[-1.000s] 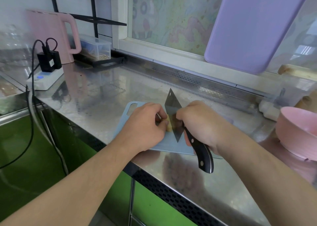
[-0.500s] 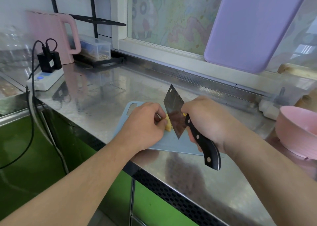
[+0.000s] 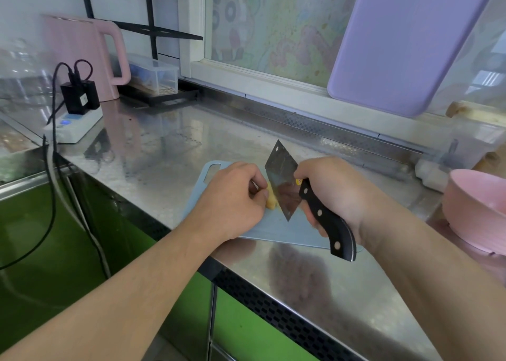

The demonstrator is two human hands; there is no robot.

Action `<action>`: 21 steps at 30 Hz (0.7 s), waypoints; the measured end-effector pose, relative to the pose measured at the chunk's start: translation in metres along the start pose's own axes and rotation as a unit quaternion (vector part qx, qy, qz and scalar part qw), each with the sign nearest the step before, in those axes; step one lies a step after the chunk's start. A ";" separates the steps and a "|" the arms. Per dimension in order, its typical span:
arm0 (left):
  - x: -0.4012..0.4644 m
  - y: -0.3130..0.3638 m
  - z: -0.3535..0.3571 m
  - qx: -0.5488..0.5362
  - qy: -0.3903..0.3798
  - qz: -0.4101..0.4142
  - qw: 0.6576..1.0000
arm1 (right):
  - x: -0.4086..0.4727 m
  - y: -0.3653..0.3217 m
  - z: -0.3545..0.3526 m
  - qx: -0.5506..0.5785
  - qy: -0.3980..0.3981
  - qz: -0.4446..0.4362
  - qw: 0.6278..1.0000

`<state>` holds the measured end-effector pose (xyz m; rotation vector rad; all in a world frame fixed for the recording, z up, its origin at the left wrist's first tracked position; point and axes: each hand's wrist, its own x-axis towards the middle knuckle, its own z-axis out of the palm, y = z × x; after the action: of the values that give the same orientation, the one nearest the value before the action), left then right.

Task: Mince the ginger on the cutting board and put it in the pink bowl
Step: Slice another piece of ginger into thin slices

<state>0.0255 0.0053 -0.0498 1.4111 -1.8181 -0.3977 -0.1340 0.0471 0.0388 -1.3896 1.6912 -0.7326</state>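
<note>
A pale yellow piece of ginger lies on the light blue cutting board near the steel counter's front edge. My left hand holds the ginger from the left with curled fingers and hides most of it. My right hand grips the black handle of a cleaver. The blade stands against the ginger's right side, its lower corner down on the board. The pink bowl stands on the counter at the far right, partly cut off by the frame.
A pink kettle, a white power strip with black plugs and cables, and a clear lidded box stand at the back left. A purple board leans on the window. Containers crowd the back right.
The cleaver has tilted so its flat side faces me more, and my right hand has shifted slightly right. My left hand keeps holding the ginger in place.
</note>
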 end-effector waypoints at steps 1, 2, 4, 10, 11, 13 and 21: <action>0.000 0.000 0.000 0.000 0.000 0.001 1.000 | -0.001 0.000 0.000 0.016 -0.005 0.012 1.000; 0.000 0.000 0.001 -0.001 0.000 0.003 1.000 | -0.001 0.001 -0.001 0.033 -0.010 0.020 0.999; 0.000 -0.001 0.001 -0.002 -0.001 0.004 1.000 | -0.002 0.000 0.000 0.058 -0.012 0.031 0.998; 0.000 -0.002 0.001 -0.006 0.000 0.009 1.000 | -0.003 -0.003 -0.001 0.083 -0.005 0.045 0.996; 0.000 -0.002 0.001 -0.004 0.000 0.011 1.000 | -0.004 -0.004 -0.002 0.086 -0.002 0.044 0.995; 0.000 -0.002 0.001 -0.002 0.001 0.014 1.000 | -0.007 -0.004 -0.004 0.090 -0.003 0.034 0.995; 0.001 -0.002 0.001 -0.007 0.002 0.009 1.000 | -0.011 -0.006 0.001 -0.047 0.015 -0.041 0.998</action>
<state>0.0262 0.0037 -0.0520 1.3841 -1.8199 -0.3967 -0.1289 0.0567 0.0460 -1.5282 1.7196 -0.7310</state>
